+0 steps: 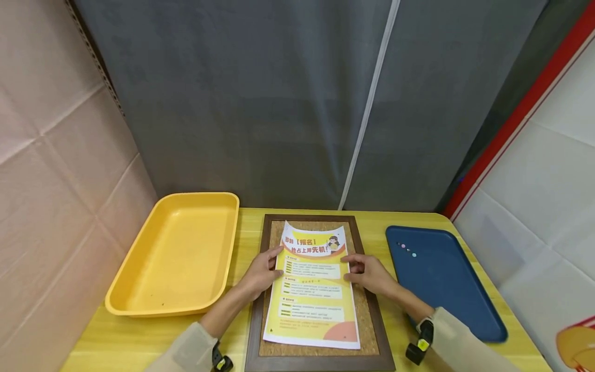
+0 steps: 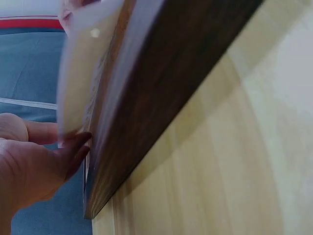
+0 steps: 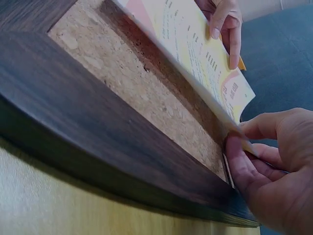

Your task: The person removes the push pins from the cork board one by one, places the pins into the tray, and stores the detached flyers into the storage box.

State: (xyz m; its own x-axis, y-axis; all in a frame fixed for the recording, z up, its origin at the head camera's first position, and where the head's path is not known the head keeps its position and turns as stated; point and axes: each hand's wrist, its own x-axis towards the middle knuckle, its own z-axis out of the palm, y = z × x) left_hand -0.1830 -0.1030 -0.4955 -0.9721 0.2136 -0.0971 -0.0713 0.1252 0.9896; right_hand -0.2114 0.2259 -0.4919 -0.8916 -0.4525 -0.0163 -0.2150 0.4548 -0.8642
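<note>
A yellow and white printed flyer [image 1: 312, 289] lies over a cork board [image 1: 367, 310] with a dark brown wooden frame [image 1: 383, 336]. My left hand [image 1: 261, 271] pinches the flyer's left edge, thumb on the printed face. On the opposite edge my right hand [image 1: 369, 273] pinches it between thumb and fingers. In the right wrist view the flyer [image 3: 190, 54] stands raised off the cork [image 3: 146, 93], with a shadow under it. Fingertips of the left hand [image 2: 39, 156] sit right by the frame in the left wrist view.
To the left is a deep yellow tray [image 1: 181, 248]. A blue tray [image 1: 446, 274] on the right carries several small pins [image 1: 406, 249]. Both stand on a wood-grain table [image 1: 186, 341], with a grey curtain [image 1: 260, 113] behind and pale walls at the sides.
</note>
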